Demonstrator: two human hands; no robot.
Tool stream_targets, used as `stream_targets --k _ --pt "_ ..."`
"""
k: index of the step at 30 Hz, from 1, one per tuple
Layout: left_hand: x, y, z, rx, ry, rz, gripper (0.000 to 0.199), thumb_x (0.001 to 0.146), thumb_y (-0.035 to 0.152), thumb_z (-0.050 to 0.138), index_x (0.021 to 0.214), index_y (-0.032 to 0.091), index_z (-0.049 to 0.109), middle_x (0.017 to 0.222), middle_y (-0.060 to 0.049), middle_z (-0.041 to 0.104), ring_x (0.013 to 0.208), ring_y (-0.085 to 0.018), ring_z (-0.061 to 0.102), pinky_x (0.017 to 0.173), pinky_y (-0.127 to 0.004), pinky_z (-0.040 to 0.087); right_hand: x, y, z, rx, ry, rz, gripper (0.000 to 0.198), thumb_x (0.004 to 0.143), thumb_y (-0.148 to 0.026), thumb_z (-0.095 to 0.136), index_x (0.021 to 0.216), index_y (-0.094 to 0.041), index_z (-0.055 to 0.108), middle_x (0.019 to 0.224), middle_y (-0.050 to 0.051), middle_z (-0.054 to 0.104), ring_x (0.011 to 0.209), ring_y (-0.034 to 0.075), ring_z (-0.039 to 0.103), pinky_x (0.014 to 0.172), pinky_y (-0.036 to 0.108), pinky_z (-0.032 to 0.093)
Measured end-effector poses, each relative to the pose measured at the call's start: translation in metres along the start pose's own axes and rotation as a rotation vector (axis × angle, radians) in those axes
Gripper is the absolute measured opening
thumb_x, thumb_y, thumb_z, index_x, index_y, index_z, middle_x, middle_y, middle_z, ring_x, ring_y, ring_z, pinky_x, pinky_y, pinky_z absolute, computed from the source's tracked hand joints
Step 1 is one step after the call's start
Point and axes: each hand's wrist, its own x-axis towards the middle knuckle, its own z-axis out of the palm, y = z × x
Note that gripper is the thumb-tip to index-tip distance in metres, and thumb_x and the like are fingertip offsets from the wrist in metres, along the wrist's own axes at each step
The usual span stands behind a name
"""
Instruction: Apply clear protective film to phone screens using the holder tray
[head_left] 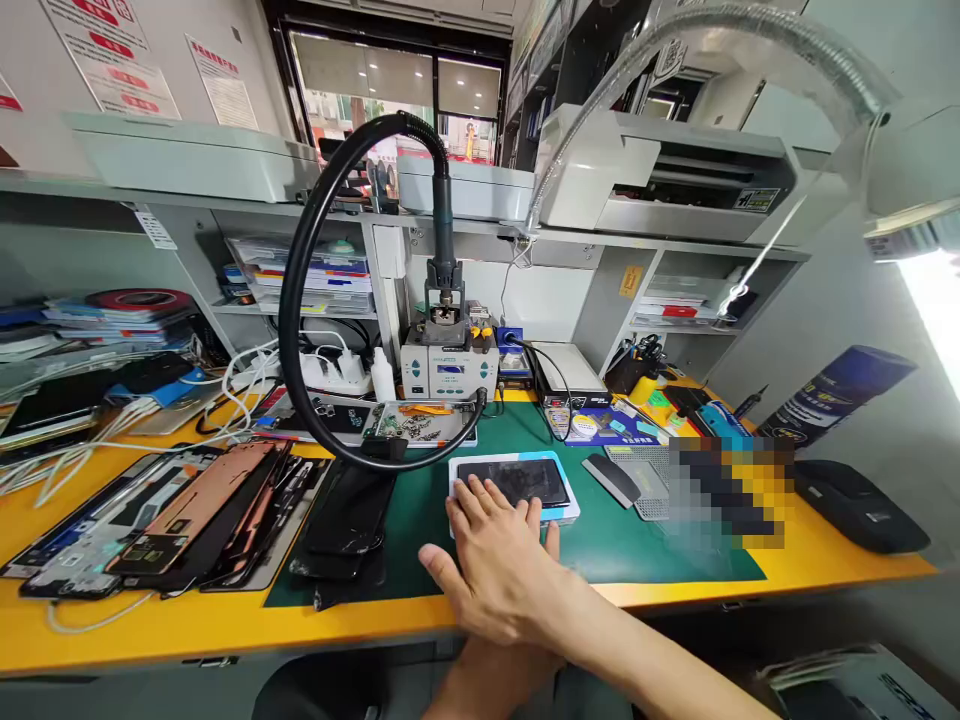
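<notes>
A dark smartphone (529, 480) lies flat on a white and light-blue box (571, 505) on the green work mat (622, 555). My right hand (499, 565) is palm down with fingers stretched out, its fingertips over the phone's left and near edge. The thumb sticks out to the left. Under it my left hand (491, 680) crosses from below. Only its wrist area shows clearly; its fingers are mostly hidden, so what it touches is unclear.
Stacked black phones (345, 520) and opened phone parts (187, 510) lie left. Behind stands a hot-air station (450, 370) with a looping black hose (289, 300). A spray can (832, 395), black case (862, 505) and grey mesh piece (637, 480) sit right. A lamp (915, 220) hangs above.
</notes>
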Motion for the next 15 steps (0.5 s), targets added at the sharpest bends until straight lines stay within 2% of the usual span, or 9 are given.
stream_targets --k 3,7,10,13,15 --pt "0.004 -0.003 -0.008 0.074 0.02 0.084 0.062 0.096 0.044 0.049 0.151 0.015 0.047 0.156 -0.01 0.05 0.158 -0.031 0.012 0.129 -0.053 -0.007 0.007 -0.004 0.004 0.011 0.047 0.105 0.066 0.103 -0.057 0.038 0.152 -0.015 0.05 0.159 0.018 0.04 0.153 0.039 0.023 0.12 0.061 0.026" --pt "0.01 -0.006 -0.015 0.051 0.011 0.094 0.064 0.094 0.044 0.053 0.151 0.015 0.048 0.159 -0.011 0.046 0.158 -0.033 0.005 0.126 -0.057 -0.013 0.014 -0.001 0.0 0.038 -0.018 0.154 0.071 0.103 -0.059 0.038 0.154 -0.011 0.044 0.162 0.02 0.035 0.153 0.039 0.023 0.121 0.061 0.024" --pt "0.01 -0.007 -0.013 0.022 0.008 0.098 0.067 0.093 0.049 0.054 0.15 0.015 0.049 0.157 -0.011 0.048 0.159 -0.033 0.003 0.126 -0.055 -0.014 0.018 0.0 -0.003 0.034 -0.034 0.179 0.076 0.103 -0.058 0.035 0.155 -0.003 0.04 0.162 0.024 0.031 0.153 0.038 0.022 0.123 0.058 0.022" --pt "0.008 -0.006 -0.011 -0.042 0.012 0.071 0.067 0.093 0.052 0.055 0.15 0.016 0.049 0.152 -0.011 0.054 0.158 -0.032 0.006 0.126 -0.056 -0.015 0.017 0.0 -0.007 0.049 -0.08 0.061 0.07 0.105 -0.056 0.035 0.154 -0.006 0.044 0.162 0.02 0.035 0.153 0.035 0.024 0.125 0.054 0.023" --pt "0.007 -0.006 -0.011 -0.117 0.012 0.038 0.061 0.095 0.046 0.054 0.15 0.02 0.049 0.15 -0.01 0.056 0.156 -0.032 0.018 0.128 -0.059 -0.005 0.012 0.0 -0.009 0.062 -0.102 -0.03 0.063 0.106 -0.052 0.035 0.152 -0.011 0.048 0.161 0.015 0.037 0.152 0.034 0.027 0.125 0.054 0.024"
